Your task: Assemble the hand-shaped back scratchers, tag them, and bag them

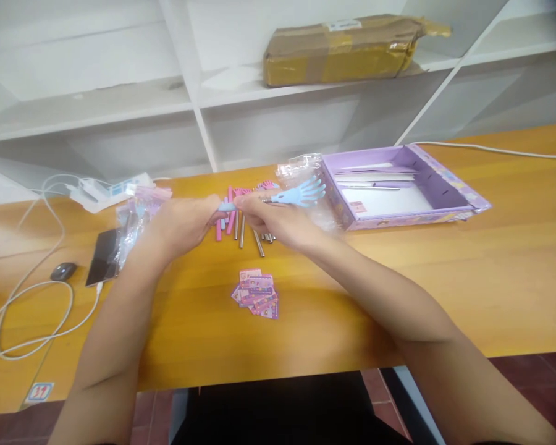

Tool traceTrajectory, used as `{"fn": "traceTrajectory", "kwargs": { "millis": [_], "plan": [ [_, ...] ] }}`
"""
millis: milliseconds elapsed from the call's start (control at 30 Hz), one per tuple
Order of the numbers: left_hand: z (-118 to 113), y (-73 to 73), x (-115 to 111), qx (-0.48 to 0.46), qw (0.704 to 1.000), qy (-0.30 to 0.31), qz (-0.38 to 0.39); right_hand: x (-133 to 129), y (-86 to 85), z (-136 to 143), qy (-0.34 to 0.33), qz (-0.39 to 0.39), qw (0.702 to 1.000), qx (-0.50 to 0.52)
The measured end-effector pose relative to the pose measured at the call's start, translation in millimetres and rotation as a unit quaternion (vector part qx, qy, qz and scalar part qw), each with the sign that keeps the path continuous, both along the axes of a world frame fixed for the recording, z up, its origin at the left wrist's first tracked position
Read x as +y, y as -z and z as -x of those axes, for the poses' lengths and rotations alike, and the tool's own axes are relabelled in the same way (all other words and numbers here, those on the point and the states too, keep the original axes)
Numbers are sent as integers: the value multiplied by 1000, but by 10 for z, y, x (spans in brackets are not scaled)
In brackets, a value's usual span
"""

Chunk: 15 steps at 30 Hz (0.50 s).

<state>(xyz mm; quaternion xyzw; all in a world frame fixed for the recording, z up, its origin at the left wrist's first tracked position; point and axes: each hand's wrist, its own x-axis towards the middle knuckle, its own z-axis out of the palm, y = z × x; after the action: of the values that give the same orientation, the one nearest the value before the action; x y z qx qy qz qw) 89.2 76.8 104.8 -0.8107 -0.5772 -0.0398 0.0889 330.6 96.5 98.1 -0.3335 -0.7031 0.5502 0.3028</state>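
From the left, a black mouse (pixel 63 271) precedes the left hand (pixel 189 219), which grips the handle of a light blue, hand-shaped back scratcher (pixel 303 191) at mid-frame. The right hand (pixel 269 213) clasps its shaft near metal rods (pixel 241 236), above printed cards (pixel 259 293); an open purple box (pixel 438 179) sits upper right.

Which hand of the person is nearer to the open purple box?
Right. The right hand is to the left of the open purple box; the left hand is farther left.
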Motion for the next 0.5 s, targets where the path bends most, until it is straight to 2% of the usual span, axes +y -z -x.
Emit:
{"fn": "traceTrajectory", "kwargs": {
  "millis": [167, 267, 367, 433, 500],
  "plan": [
    [107, 64, 101, -7, 1000, 8, -13, 40, 0, 16, -3, 43, 997, 66],
    [325, 57, 151, 5, 999, -34, -35, 202, -38, -166, 19, 24, 993, 115],
    [698, 30, 204, -1, 991, -119, -62, 433, -217, -562, 91, -43, 973, 207],
    [935, 43, 250, -35, 984, -158, -68, 551, -381, -855, 147, -103, 942, 285],
    [1076, 114, 318, -64, 981, -180, -46, 607, -510, -1075, 243, -153, 903, 321]
  ]
}}
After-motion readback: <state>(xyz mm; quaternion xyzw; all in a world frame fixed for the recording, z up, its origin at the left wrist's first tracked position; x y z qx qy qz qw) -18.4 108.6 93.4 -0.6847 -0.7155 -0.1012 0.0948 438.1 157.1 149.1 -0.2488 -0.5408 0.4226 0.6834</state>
